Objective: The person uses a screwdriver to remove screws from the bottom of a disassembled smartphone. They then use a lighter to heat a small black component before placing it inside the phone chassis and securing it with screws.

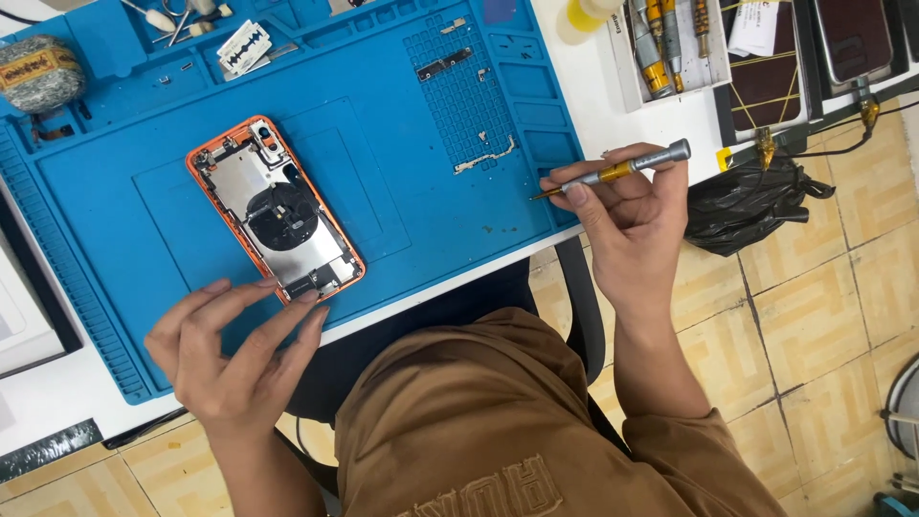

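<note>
Head view: left hand (235, 359) rests on the near edge of the blue repair mat (105, 206), fingers loosely spread, fingertips touching the bottom end of the opened phone (276, 208) and steadying it. It grips nothing. Right hand (627, 215) is off the mat's right edge, thumb and fingers pinched round a precision screwdriver (613, 172), tip aimed back toward the mat, well clear of the phone.

The phone lies mid-left on the mat, tilted, orange frame, screen off, internals exposed: metal shields, a dark round coil in the middle, camera cutout at the far end.

On the mat right of the phone, in the small-parts grid: a few loose brackets (443, 65) and a thin flex strip (486, 155). At the mat's far edge: a razor blade (243, 45), tweezers, swabs. Far left corner: a wad of wire wool (38, 72). Beyond the mat's right edge: a white tray of screwdrivers (662, 43), a black plastic bag (751, 196), dark pads.

Judgement: mid-teardown, between screws; the driver is lifted away, the phone held in place. The next move calls for bringing the tip down square on a screw head, with light pressure and the left hand bracing the frame. Screws are too small to make out here.
</note>
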